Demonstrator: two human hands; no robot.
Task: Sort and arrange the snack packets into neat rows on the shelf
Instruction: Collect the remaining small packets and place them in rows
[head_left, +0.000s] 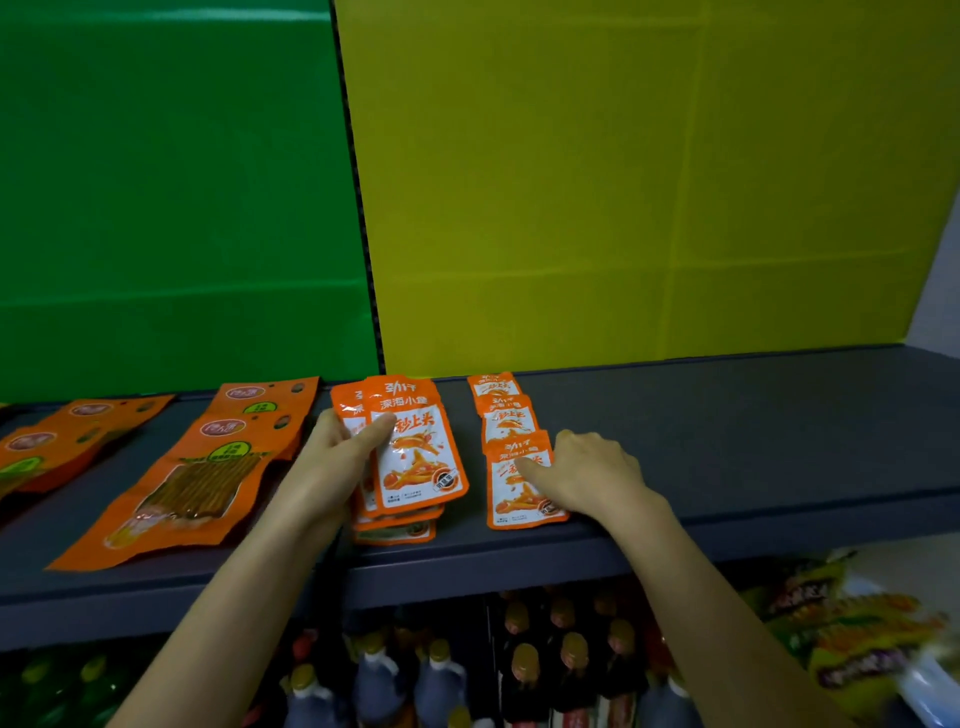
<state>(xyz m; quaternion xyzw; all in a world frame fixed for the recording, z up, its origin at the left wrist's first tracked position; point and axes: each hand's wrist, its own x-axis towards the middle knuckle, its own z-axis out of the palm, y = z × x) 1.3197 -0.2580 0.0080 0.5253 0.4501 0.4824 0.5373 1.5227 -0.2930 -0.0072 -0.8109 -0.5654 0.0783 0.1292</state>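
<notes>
On the dark grey shelf (727, 441) my left hand (337, 457) grips a stack of small orange-and-white snack packets (421, 457), thumb across the top one. To its right, three matching packets lie in an overlapping row running front to back; my right hand (587, 473) rests fingers-down on the nearest packet (514, 499) by the shelf's front edge. The two farther packets (501, 405) lie behind it toward the back wall.
Large orange packets of stick snacks (192, 483) lie left of my left hand, more at the far left (47, 447). Green and yellow panels form the back wall. Below the shelf stand dark sauce bottles (524, 670); colourful bags (857, 629) sit at lower right.
</notes>
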